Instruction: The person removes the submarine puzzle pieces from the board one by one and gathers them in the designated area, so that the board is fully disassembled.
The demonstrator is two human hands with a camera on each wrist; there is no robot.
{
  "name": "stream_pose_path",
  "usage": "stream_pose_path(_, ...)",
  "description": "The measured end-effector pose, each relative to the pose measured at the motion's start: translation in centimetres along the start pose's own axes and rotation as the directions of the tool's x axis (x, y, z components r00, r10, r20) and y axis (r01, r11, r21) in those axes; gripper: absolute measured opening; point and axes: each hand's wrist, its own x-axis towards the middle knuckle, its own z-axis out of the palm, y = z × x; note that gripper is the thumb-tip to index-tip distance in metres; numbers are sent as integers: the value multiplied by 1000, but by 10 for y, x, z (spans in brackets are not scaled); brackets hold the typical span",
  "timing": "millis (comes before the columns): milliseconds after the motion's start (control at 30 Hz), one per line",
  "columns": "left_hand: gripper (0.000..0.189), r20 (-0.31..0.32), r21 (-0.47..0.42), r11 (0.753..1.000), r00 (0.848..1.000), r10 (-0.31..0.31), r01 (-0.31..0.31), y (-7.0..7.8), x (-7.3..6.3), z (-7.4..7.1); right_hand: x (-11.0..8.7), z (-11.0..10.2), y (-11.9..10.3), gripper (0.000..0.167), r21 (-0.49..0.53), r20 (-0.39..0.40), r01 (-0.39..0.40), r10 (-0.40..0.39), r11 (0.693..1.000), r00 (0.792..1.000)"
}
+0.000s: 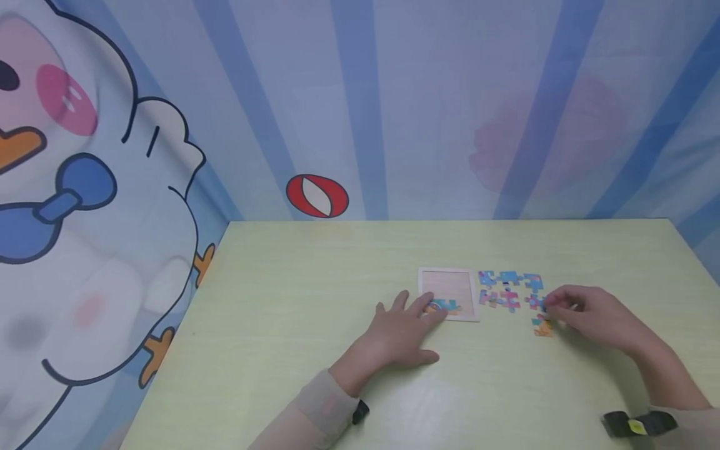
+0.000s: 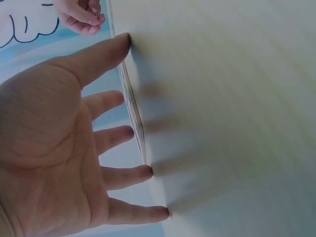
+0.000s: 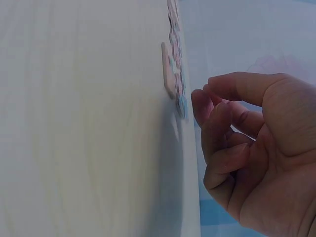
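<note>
My left hand (image 1: 402,334) lies with spread fingers at the lower left of a pale square puzzle frame (image 1: 448,270); its fingertips reach over the frame's edge near a few colourful jigsaw pieces (image 1: 450,305) inside. The left wrist view shows the straight fingers (image 2: 123,175) touching the tabletop. My right hand (image 1: 590,312) is beside a pink and blue jigsaw piece (image 1: 535,301), fingers loosely bent, thumb near the index finger. No piece shows between those fingertips in the right wrist view. An orange-cornered piece (image 1: 542,327) lies just below.
Several more jigsaw pieces (image 1: 509,278) lie right of the frame, partly grouped. In the right wrist view, one piece (image 3: 168,71) stands out from the row. The pale wooden table (image 1: 315,269) meets a blue striped backdrop (image 1: 427,125) at its far edge.
</note>
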Motion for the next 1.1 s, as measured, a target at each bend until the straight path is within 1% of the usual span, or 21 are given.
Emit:
stream_pose_path(100,81,-5,1,1000,1000,-3,3,-2,-4,-1,4,3,-7,26,3,-11,33,-33,999,999)
stream_pose_path(167,81,-5,7,1000,1000,-10,10,-5,-6,-1,7,6,-13,25,34,-3,46,-46,998,999)
stream_pose_path(233,81,-2,12,1000,1000,-18,18,-7,-8,0,11,10,-18,25,78,9,50,-51,996,999)
stream_pose_path(367,81,3,4,1000,1000,-31,31,-13,-11,0,19,21,-30,26,130,30,39,-43,991,999)
stream_pose_path(500,80,10,-12,999,999,-33,33,-16,-13,0,28,32,-42,21,86,14,70,-71,994,997)
stream_pose_path(600,79,15,-20,999,999,-33,33,-17,-14,0,37,41,-50,15,39,-7,126,-126,991,992)
stream_pose_path(667,79,16,-21,999,999,-34,34,-17,-14,0,43,48,-54,14,25,-12,155,-155,988,988)
stream_pose_path(900,79,25,-5,999,999,-36,36,-17,-14,-1,57,66,-70,23,53,23,170,-172,984,985)
stream_pose_path(1100,79,32,1,999,999,-36,36,-17,-12,0,65,73,-78,26,14,51,193,-194,981,980)
